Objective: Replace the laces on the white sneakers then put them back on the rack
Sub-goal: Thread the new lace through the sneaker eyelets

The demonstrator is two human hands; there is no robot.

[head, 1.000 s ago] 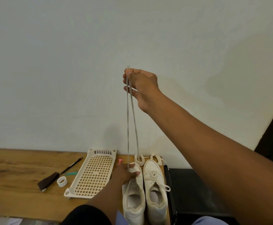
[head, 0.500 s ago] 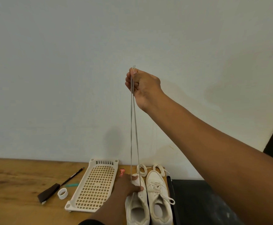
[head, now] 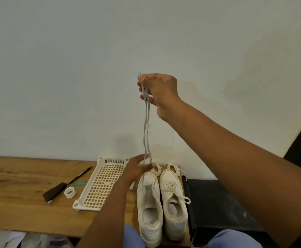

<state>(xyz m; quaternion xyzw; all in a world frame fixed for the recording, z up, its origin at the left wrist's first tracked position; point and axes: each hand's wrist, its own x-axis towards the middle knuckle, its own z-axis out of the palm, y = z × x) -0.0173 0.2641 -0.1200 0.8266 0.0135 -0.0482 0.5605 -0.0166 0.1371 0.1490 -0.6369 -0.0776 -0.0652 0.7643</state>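
Right hand (head: 161, 90) raised at 12 o'clock, grip pinching both tips of the lace (head: 145, 126) together. Left hand (head: 137, 170) low, fingers loose by the hanging strands; contact unclear. Left sneaker (head: 149, 203) on tabletop (head: 20, 194), lace threaded at toe only. Keep tips level to even both halves, then cross upward eyelet by eyelet.
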